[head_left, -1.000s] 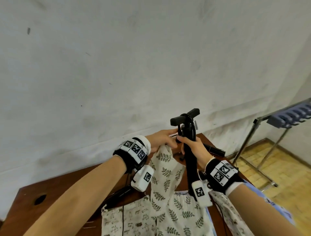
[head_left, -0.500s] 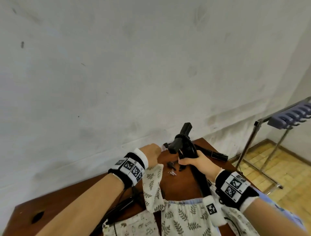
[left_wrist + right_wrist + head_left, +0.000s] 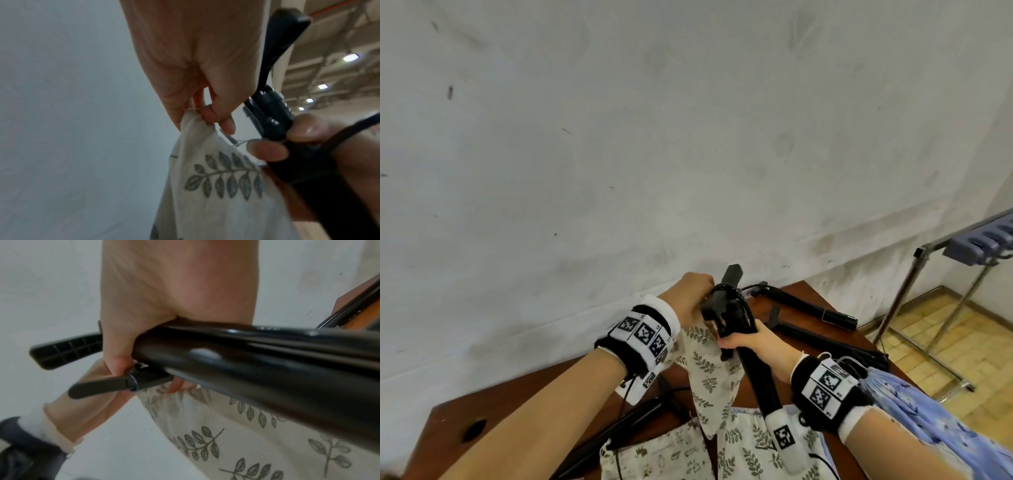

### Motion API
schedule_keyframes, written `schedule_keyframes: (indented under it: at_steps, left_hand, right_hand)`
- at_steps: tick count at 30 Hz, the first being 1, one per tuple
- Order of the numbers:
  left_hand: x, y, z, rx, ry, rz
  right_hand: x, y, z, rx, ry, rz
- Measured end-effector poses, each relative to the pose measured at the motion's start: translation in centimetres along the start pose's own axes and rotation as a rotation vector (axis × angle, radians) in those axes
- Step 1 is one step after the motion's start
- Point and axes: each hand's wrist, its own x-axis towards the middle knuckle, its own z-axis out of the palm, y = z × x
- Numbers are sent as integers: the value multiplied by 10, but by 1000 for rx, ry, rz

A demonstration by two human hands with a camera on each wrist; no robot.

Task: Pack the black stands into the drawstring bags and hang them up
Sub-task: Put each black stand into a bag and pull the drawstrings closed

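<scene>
Cream leaf-printed cloth drawstring bag is hanging over the brown wooden counter, my left hand pinching its rim. My right hand is gripping the folded black metal stand, tilted beside the bag's mouth.

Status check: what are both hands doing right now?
Left hand pinches leaf-print bag rim. Right hand grips black stand, not seen inside. Nothing blocking.
</scene>
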Motion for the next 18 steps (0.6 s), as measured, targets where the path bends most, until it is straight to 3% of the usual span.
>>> schedule_keyframes:
  at_steps: [4,7,13,16,18]
  left_hand:
    - [-2,-3,2,415,-61,38]
    - [-3,-9,7,515,-91,18]
    - [-5,-15,27,374,-87,31]
    - [-10,-20,31,98,-188,-35]
    - [-14,-18,31,44,-244,-35]
  right_hand:
    - [-4,14,1,4,-42,116]
    - [-9,22,1,-39,-94,193]
    - [-12,13,-9,-191,-154,245]
    - [-14,4,-19,-347,-159,271]
    - [-13,4,-23,-432,-236,311]
